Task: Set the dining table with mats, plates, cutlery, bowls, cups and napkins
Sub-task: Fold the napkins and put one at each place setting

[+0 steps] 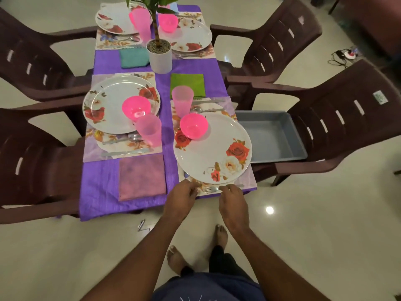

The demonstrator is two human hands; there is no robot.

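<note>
Left hand [183,195] and right hand [233,200] flank a fork [209,189] below the plate [213,148].

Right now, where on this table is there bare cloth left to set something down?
Bare purple cloth lies at the near-left corner beside the pink napkin, and in a band between the teal napkin and the left plate. Around the near-right plate it is crowded: bowl, cutlery, both hands.

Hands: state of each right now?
Left hand: fingers curled at the fork, grip cannot be told.
Right hand: open, holding nothing, beside the plate.
</note>
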